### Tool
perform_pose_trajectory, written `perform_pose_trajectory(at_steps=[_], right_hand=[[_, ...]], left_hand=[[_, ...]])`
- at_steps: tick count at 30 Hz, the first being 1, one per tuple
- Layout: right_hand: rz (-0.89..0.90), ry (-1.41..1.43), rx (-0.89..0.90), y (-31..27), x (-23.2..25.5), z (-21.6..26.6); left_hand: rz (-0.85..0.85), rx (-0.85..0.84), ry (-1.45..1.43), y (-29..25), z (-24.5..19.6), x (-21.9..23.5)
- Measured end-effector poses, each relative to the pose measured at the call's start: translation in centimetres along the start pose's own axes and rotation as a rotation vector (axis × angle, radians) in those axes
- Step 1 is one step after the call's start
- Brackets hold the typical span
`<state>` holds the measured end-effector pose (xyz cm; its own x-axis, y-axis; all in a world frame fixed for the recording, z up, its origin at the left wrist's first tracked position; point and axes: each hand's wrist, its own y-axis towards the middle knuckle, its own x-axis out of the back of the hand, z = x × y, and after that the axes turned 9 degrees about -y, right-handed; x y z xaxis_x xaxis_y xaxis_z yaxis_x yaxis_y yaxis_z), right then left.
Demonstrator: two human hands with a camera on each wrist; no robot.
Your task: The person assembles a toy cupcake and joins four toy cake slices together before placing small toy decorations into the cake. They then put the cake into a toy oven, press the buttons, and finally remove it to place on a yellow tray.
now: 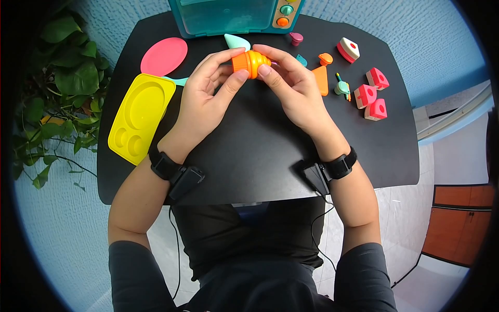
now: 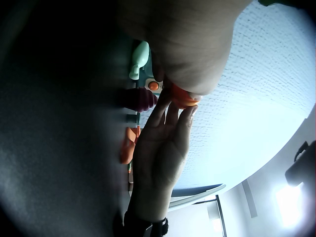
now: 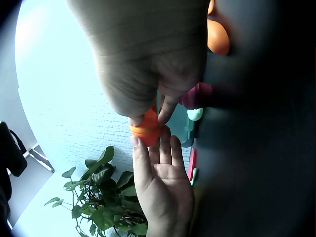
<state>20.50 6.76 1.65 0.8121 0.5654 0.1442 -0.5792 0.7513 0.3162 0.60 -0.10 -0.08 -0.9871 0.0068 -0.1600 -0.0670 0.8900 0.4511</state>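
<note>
Both hands hold a toy cupcake point(image 1: 251, 64) over the far middle of the table, tipped on its side. My left hand point(image 1: 204, 99) pinches its ridged orange cup between thumb and fingertips. On the other end, my right hand point(image 1: 297, 96) grips the yellow-orange swirled top. In the right wrist view the cupcake point(image 3: 147, 129) shows between the two thumbs and fingers. Behind the hands stands a purple ridged toy point(image 2: 142, 98), mostly hidden in the head view. A mint-green cone-shaped piece point(image 1: 236, 41) lies just beyond the left fingertips.
A teal toy oven point(image 1: 223, 21) stands at the back. To the left lie a pink plate point(image 1: 164, 56) and a yellow tray point(image 1: 117, 136). On the right are several toy cake slices point(image 1: 365, 96), an orange triangular piece point(image 1: 320, 80) and a small teal piece point(image 1: 342, 87).
</note>
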Motion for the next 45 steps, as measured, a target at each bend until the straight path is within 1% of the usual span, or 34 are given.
perform_pose_trajectory(at_steps=[3, 15, 17, 21, 25, 29, 32, 34, 39, 40, 42, 43, 45], right_hand=[[-0.026, 0.012, 0.0, 0.0, -0.2, 0.2], [-0.036, 0.023, -0.019, 0.0, -0.1, 0.0], [-0.036, 0.027, -0.02, 0.1, 0.1, -0.1], [-0.043, 0.033, -0.022, 0.1, 0.1, -0.1], [-0.047, 0.045, -0.017, 0.2, 0.0, -0.5], [-0.04, 0.031, -0.08, 0.3, 0.2, -0.8], [-0.02, 0.036, -0.113, 0.3, 0.3, -0.6], [-0.012, 0.042, -0.127, 0.3, 0.4, -0.3], [0.01, 0.074, -0.229, 0.1, 0.3, 0.5], [0.01, 0.074, -0.23, 0.0, 0.2, 0.5], [-0.001, 0.108, -0.172, -0.2, -0.1, 0.3], [-0.001, 0.109, -0.172, -0.2, -0.3, 0.4], [-0.005, 0.025, -0.122, -0.2, -0.6, 0.6]], left_hand=[[-0.002, -0.003, 0.005, 0.0, 0.0, 0.1], [-0.002, -0.033, 0.044, 0.0, 0.2, 0.2], [0.01, -0.057, 0.102, 0.0, 0.2, 0.2], [0.026, -0.053, 0.113, -0.1, 0.0, 0.1], [0.047, -0.094, 0.166, 0.0, -0.3, 0.1], [0.075, -0.144, 0.254, 0.0, -0.3, 0.2], [0.094, -0.151, 0.269, 0.0, -0.3, 0.3], [0.095, -0.152, 0.27, 0.0, -0.3, 0.2], [0.096, -0.125, 0.236, -0.1, 0.0, 0.1], [0.072, -0.114, 0.207, -0.1, 0.1, 0.1], [0.046, -0.103, 0.178, -0.1, 0.2, 0.1], [0.011, -0.063, 0.114, 0.0, 0.2, 0.1], [-0.027, -0.015, 0.037, 0.1, 0.0, 0.0]])
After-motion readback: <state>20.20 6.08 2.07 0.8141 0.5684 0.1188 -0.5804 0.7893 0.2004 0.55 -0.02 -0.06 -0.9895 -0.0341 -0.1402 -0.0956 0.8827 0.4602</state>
